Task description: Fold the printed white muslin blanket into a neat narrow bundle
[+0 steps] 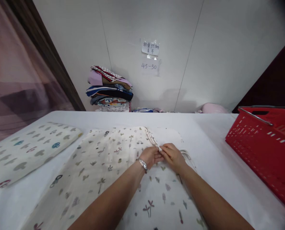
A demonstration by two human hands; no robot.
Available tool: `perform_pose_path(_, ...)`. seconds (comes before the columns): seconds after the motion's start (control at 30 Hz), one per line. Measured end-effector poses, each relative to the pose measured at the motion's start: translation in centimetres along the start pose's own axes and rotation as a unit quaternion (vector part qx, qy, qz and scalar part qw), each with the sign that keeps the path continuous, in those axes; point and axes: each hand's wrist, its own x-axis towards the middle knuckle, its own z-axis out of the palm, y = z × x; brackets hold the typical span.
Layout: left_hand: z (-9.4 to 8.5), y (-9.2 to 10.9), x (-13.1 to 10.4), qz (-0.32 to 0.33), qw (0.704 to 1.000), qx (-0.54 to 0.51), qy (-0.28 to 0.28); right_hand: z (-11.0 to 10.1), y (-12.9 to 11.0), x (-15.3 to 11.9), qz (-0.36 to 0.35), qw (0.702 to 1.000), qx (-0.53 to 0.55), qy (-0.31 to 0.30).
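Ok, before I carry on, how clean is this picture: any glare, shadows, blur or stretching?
Head view: fairly even light, no strong glare on the white table; soft shadows on the wall right of the fabric stack; red basket looks stretched toward the edge; top right corner darkened; prints on the patterned cloth slightly soft, "45-50" readable.

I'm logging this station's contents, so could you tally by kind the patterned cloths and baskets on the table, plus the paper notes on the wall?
Patterned cloths: 2
Red basket: 1
Paper notes: 2
Total: 5
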Motion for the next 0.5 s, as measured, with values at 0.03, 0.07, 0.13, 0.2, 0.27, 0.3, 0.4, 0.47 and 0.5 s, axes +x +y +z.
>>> perform_pose_path(0.03, 0.1, 0.1, -0.1, 0.003, 1.000, -0.001, -0.003, -0.1, -0.1, 0.0, -0.015, 1.000, -0.016, -0.007)
perform_pose_path(0.07, 0.2, 0.3, -0.2, 0.003, 1.000, -0.003, -0.007, -0.2, -0.3, 0.1, -0.026, 0.999, -0.027, -0.010)
perform_pose_path(0.13, 0.3, 0.5, -0.4, 0.000, 1.000, -0.011, -0.017, -0.3, -0.7, 0.1, -0.035, 0.999, -0.034, -0.015)
perform_pose_path(0.2, 0.2, 0.5, -0.4, 0.005, 1.000, -0.003, -0.008, -0.1, -1.0, 0.0, -0.024, 0.999, -0.014, -0.022)
perform_pose_path(0.27, -0.1, 0.2, -0.2, 0.016, 0.999, 0.020, 0.021, -0.1, -0.8, 0.1, 0.016, 0.998, 0.047, -0.036)
perform_pose_path(0.3, -0.4, -0.1, -0.1, 0.016, 0.999, 0.031, 0.037, -0.2, -0.4, 0.3, 0.049, 0.995, 0.081, -0.039)
perform_pose_path(0.4, -1.2, -0.9, 0.4, -0.005, 0.997, 0.044, 0.066, -1.5, 2.6, 1.7, 0.212, 0.975, 0.072, -0.003)
perform_pose_path(0.47, -1.6, -1.2, 0.4, -0.012, 0.996, 0.050, 0.071, -3.0, 5.6, 3.3, 0.335, 0.941, -0.041, 0.026)
perform_pose_path(0.5, -1.7, -1.3, 0.4, -0.010, 0.996, 0.052, 0.071, -3.8, 7.1, 4.1, 0.367, 0.927, -0.071, 0.026)
